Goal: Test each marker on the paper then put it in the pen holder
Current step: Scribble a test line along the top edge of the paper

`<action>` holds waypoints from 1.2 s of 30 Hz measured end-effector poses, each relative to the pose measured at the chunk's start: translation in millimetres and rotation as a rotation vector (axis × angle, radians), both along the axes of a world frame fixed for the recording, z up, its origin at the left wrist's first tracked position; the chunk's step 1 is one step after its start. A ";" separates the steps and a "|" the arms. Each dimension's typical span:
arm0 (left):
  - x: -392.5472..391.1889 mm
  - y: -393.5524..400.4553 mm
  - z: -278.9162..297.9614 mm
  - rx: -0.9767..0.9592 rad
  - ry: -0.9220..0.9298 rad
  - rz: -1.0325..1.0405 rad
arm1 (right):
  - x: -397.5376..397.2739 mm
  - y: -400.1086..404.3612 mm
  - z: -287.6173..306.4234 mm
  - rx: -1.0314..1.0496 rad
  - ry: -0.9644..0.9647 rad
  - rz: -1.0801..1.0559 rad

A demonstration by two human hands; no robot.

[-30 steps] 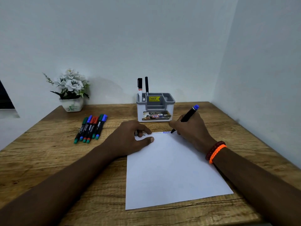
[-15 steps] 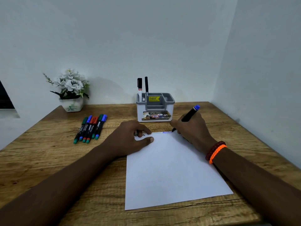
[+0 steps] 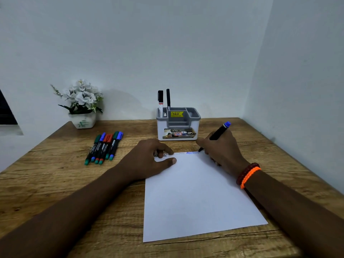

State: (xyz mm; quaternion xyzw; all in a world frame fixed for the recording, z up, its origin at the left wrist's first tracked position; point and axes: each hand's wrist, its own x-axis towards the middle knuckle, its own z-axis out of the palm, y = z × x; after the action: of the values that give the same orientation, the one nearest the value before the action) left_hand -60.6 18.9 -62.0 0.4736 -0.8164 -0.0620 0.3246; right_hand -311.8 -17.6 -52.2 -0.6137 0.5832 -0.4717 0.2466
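1. Head view looks down on a wooden table (image 3: 55, 183) with a coarse brown grain and square edges, set into a corner of plain, smooth pale walls (image 3: 167, 43) that rise at 12 and 3 o'clock.
2. A white sheet of paper (image 3: 195, 198), flat and rectangular, lies at the centre and reaches toward 6 o'clock, turned slightly askew. Zigzag test lines run along its far edge, dark at the left end and blue (image 3: 192, 152) at the right.
3. The left hand (image 3: 147, 161) lies palm down on the sheet's far left corner, fingers loosely bent, thumb stretched along the paper, holding nothing.
4. The right hand (image 3: 221, 151), at 1 o'clock, grips a black marker (image 3: 216, 135) with a blue end, slanted, its tip touching the far edge of the paper beside the blue scribble. Beaded dark red and braided orange bracelets (image 3: 247, 175) circle that wrist.
5. A boxy pen holder (image 3: 177, 125) of white plastic with a grey compartmented insert stands at 12 o'clock, with a yellow price sticker; two black-capped markers (image 3: 163, 99) stand upright in its left rear compartment.
6. A white square pot of white flowers (image 3: 81, 103) sits at 10 o'clock against the wall.
7. Six slim markers (image 3: 104, 147) with green, blue and red caps lie side by side, touching, at 10 o'clock, well left of the paper.
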 end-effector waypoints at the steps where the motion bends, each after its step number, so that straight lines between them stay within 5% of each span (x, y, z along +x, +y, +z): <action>1: 0.1 0.5 0.0 0.001 0.002 0.000 | -0.1 0.1 0.4 0.004 0.004 -0.002; 24: -1.8 2.2 1.4 0.001 -0.022 0.017 | -1.6 3.7 4.0 0.052 -0.058 -0.069; 36: 3.7 16.7 16.0 -0.047 0.149 0.008 | -11.2 5.1 18.7 0.023 -0.592 0.062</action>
State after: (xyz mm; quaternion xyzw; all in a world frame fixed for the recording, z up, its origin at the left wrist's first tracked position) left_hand -57.0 35.6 -46.0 0.4630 -0.7895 -0.0765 0.3955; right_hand -323.0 -12.5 -33.5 -0.4639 0.4723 -0.6158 0.4272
